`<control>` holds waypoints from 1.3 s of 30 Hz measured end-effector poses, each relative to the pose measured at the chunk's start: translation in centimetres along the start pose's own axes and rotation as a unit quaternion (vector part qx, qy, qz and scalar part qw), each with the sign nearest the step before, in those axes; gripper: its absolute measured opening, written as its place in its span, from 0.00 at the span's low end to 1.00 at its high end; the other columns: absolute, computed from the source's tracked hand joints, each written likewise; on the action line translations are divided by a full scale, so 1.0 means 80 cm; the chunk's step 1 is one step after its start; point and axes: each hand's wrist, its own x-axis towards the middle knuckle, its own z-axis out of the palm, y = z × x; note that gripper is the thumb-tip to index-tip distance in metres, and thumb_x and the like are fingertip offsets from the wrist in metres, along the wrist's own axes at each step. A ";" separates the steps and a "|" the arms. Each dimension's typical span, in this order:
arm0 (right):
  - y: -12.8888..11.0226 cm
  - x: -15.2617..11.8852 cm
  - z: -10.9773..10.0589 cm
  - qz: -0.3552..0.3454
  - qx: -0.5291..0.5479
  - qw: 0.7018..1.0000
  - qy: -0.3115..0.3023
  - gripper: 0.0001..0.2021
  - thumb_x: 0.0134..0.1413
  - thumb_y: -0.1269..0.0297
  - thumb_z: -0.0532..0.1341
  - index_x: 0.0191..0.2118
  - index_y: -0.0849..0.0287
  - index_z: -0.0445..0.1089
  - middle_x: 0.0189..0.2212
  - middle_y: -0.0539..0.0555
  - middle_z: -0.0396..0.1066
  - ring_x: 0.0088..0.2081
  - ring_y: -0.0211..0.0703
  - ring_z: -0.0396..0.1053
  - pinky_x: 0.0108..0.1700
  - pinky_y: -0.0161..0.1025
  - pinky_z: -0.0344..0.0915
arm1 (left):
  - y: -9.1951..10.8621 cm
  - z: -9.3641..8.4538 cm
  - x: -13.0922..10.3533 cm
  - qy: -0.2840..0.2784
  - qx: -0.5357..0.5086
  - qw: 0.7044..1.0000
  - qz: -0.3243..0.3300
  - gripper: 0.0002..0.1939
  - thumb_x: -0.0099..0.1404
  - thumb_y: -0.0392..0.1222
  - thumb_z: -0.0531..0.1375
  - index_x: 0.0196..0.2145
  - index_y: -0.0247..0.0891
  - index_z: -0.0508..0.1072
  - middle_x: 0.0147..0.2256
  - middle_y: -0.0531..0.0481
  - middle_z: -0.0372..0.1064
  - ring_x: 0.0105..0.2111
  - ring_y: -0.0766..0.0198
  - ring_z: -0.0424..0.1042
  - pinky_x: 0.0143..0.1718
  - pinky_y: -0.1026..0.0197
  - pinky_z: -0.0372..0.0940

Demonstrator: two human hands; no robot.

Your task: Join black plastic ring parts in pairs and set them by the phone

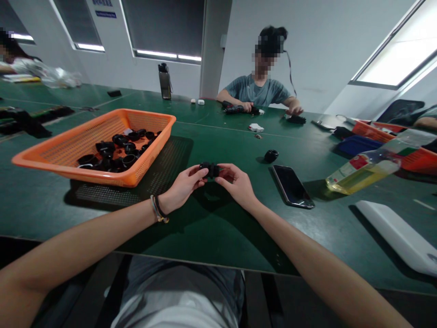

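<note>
Between my two hands, just above the green table [218,228], is a small black cylindrical part [209,170] with a ridged middle. My left hand [186,184] pinches its left end between thumb and fingers. On the right end, the thumb and fingers of my right hand [237,184] are closed. Whether it is one piece or two joined pieces cannot be made out. To my left stands an orange perforated basket [150,159] with several black ring-shaped and tubular parts [105,148] in it. Another small black round part [271,156] lies beyond my right hand.
Right of my hands are a phone [292,186], a bottle with yellow liquid [368,168] and a white oblong object [396,232]. A dark water bottle [165,82] stands at the far edge. Across the table, a person [256,91] handles a black tool [235,109].
</note>
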 end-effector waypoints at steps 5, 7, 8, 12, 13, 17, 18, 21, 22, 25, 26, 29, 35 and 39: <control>0.005 0.000 -0.002 -0.002 0.001 1.000 0.010 0.16 0.42 0.64 0.63 0.42 0.57 0.70 0.32 0.52 0.73 0.33 0.40 0.70 0.41 0.41 0.67 | -0.001 0.002 -0.002 0.011 0.003 1.000 0.003 0.04 0.57 0.29 0.60 0.33 0.31 0.71 0.26 0.54 0.67 0.21 0.76 0.64 0.25 0.71 0.61; 0.006 0.001 -0.003 -0.006 -0.001 1.000 0.016 0.16 0.42 0.64 0.63 0.42 0.57 0.71 0.34 0.53 0.73 0.35 0.41 0.70 0.41 0.42 0.67 | -0.001 0.003 -0.003 0.014 0.009 1.000 0.003 0.04 0.57 0.29 0.59 0.33 0.31 0.70 0.27 0.54 0.67 0.22 0.76 0.64 0.25 0.71 0.61; 0.007 0.001 -0.003 -0.009 -0.003 1.000 0.018 0.16 0.41 0.64 0.63 0.41 0.58 0.71 0.35 0.53 0.73 0.35 0.41 0.70 0.41 0.42 0.67 | -0.001 0.003 -0.003 0.014 0.011 1.000 0.002 0.04 0.58 0.29 0.59 0.33 0.31 0.70 0.27 0.54 0.68 0.22 0.76 0.65 0.25 0.71 0.61; 0.006 0.001 -0.002 -0.012 -0.013 1.000 0.016 0.16 0.41 0.65 0.63 0.41 0.58 0.71 0.33 0.53 0.73 0.34 0.40 0.70 0.41 0.42 0.67 | -0.001 0.004 -0.004 0.014 0.019 1.000 0.008 0.05 0.57 0.29 0.59 0.34 0.31 0.70 0.27 0.54 0.67 0.22 0.76 0.65 0.25 0.71 0.61; 0.006 0.001 -0.002 -0.012 -0.012 1.000 0.016 0.17 0.41 0.65 0.63 0.42 0.57 0.70 0.33 0.52 0.72 0.34 0.40 0.70 0.41 0.42 0.67 | -0.001 0.004 -0.004 0.015 0.020 1.000 0.009 0.05 0.57 0.29 0.60 0.34 0.31 0.70 0.27 0.54 0.67 0.22 0.76 0.64 0.26 0.71 0.60; 0.004 0.000 0.000 -0.018 -0.010 1.000 0.017 0.18 0.42 0.66 0.63 0.44 0.56 0.69 0.33 0.51 0.72 0.34 0.39 0.69 0.42 0.41 0.67 | -0.001 0.004 -0.004 0.014 0.025 0.999 0.017 0.07 0.55 0.30 0.61 0.34 0.32 0.70 0.27 0.55 0.67 0.22 0.76 0.64 0.26 0.70 0.60; 0.004 0.000 0.000 -0.017 -0.013 1.000 0.015 0.17 0.42 0.66 0.63 0.43 0.56 0.69 0.33 0.51 0.72 0.34 0.39 0.69 0.42 0.42 0.67 | -0.001 0.004 -0.004 0.013 0.026 0.999 0.019 0.07 0.54 0.30 0.62 0.33 0.32 0.70 0.27 0.54 0.67 0.23 0.75 0.64 0.26 0.70 0.60; 0.002 -0.001 -0.001 -0.009 -0.020 1.000 0.010 0.16 0.42 0.66 0.63 0.42 0.56 0.70 0.33 0.52 0.72 0.35 0.40 0.70 0.43 0.42 0.67 | -0.001 0.002 -0.003 0.011 0.027 0.999 0.022 0.08 0.53 0.31 0.62 0.33 0.32 0.71 0.27 0.54 0.67 0.23 0.75 0.64 0.26 0.70 0.59; 0.001 -0.001 -0.001 -0.006 -0.022 1.000 0.009 0.16 0.42 0.66 0.63 0.42 0.57 0.70 0.33 0.52 0.72 0.35 0.40 0.70 0.43 0.43 0.67 | -0.002 0.001 -0.003 0.010 0.027 0.999 0.022 0.08 0.53 0.31 0.63 0.33 0.32 0.71 0.27 0.54 0.67 0.23 0.75 0.64 0.27 0.70 0.59; -0.001 -0.002 -0.001 -0.003 -0.029 1.000 0.008 0.15 0.43 0.66 0.63 0.42 0.56 0.70 0.33 0.52 0.72 0.34 0.40 0.70 0.42 0.43 0.67 | -0.002 0.000 -0.002 0.006 0.027 0.999 0.025 0.09 0.52 0.32 0.64 0.33 0.32 0.72 0.28 0.53 0.67 0.24 0.75 0.63 0.27 0.70 0.59; -0.001 -0.002 -0.001 -0.003 -0.033 0.999 0.008 0.15 0.43 0.66 0.63 0.41 0.56 0.70 0.33 0.52 0.72 0.34 0.40 0.70 0.42 0.43 0.67 | -0.002 0.000 -0.002 0.005 0.027 0.999 0.026 0.09 0.52 0.33 0.64 0.33 0.32 0.72 0.28 0.53 0.68 0.24 0.74 0.64 0.27 0.69 0.59; -0.001 -0.002 -0.001 -0.005 -0.043 0.999 0.010 0.15 0.43 0.66 0.63 0.42 0.56 0.70 0.33 0.52 0.73 0.35 0.41 0.70 0.42 0.43 0.67 | -0.001 0.000 -0.002 0.004 0.027 0.999 0.022 0.10 0.51 0.32 0.64 0.34 0.32 0.72 0.29 0.53 0.68 0.24 0.75 0.63 0.27 0.69 0.59; 0.004 0.000 -0.001 -0.006 -0.052 0.999 0.011 0.15 0.44 0.65 0.62 0.42 0.56 0.71 0.33 0.51 0.73 0.35 0.41 0.70 0.42 0.43 0.67 | -0.001 0.001 -0.002 0.006 0.029 0.999 0.020 0.10 0.51 0.32 0.64 0.34 0.32 0.71 0.27 0.54 0.67 0.24 0.75 0.63 0.27 0.70 0.59; 0.004 0.000 -0.002 -0.003 -0.055 0.998 0.013 0.15 0.44 0.64 0.63 0.42 0.57 0.71 0.32 0.52 0.74 0.34 0.41 0.70 0.42 0.43 0.67 | 0.000 0.001 -0.002 0.007 0.030 0.999 0.019 0.10 0.51 0.31 0.64 0.34 0.32 0.71 0.27 0.54 0.67 0.23 0.75 0.63 0.27 0.70 0.59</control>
